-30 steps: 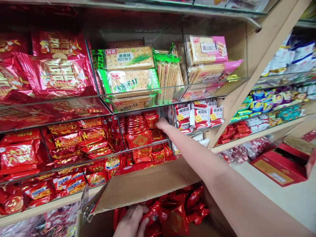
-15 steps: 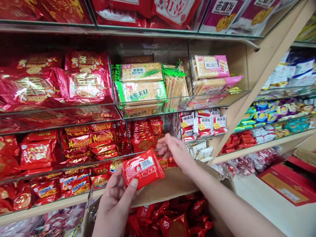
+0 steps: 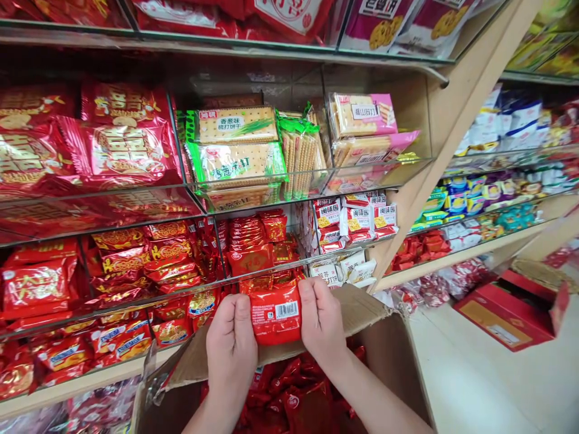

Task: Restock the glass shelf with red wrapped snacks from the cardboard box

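Observation:
A red snack packet (image 3: pixel 275 313) with a white barcode label faces me, gripped at both ends. My left hand (image 3: pixel 233 337) is closed on its left end, thumb on top. My right hand (image 3: pixel 323 316) pinches its right end the same way. Below my hands stands an open cardboard box (image 3: pixel 393 355), with many similar red packets (image 3: pixel 310 407) inside. Just behind the held packet is a shelf compartment of stacked red packets (image 3: pixel 248 247); how far the packet is from the shelf front I cannot tell.
Shelves hold green-edged cracker packs (image 3: pixel 239 163), red double-happiness packs (image 3: pixel 131 141) and small white-and-red packs (image 3: pixel 357 220). A slanted wooden divider (image 3: pixel 425 205) separates another shelf section. On the pale floor at right stands an open red carton (image 3: pixel 502 310).
My right hand has come from the shelf to the packet's right end and taken hold of it. Both hands now grip the packet, which has levelled out. The view has shifted slightly right.

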A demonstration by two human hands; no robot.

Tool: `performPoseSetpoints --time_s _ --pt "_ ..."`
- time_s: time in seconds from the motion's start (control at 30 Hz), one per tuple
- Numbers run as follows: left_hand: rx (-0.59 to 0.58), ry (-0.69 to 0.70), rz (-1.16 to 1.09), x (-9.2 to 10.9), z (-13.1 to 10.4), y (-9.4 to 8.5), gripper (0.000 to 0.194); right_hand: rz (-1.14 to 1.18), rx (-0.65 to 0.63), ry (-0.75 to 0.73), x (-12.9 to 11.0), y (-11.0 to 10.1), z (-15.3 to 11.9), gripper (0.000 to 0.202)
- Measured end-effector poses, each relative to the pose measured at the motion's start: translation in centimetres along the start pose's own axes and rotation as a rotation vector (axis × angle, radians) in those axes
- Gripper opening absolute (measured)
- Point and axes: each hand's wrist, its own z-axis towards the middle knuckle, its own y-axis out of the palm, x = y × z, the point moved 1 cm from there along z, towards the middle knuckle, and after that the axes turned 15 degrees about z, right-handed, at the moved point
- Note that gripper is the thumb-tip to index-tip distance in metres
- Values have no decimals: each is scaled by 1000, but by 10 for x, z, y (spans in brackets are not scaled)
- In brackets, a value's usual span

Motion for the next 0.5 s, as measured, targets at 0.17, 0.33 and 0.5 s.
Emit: performPoseSetpoints --time_s 0.17,0.33,0.5 --pt "44 49 38 -5 -6 1 27 -54 57 -121 -7 -8 -10 22" --pt "-76 -81 -73 12 -9 4 30 -293 73 -509 -14 -25 -1 12" --pt "-430 -542 -597 28 -14 4 46 -354 -321 -859 -17 -26 -11 14"
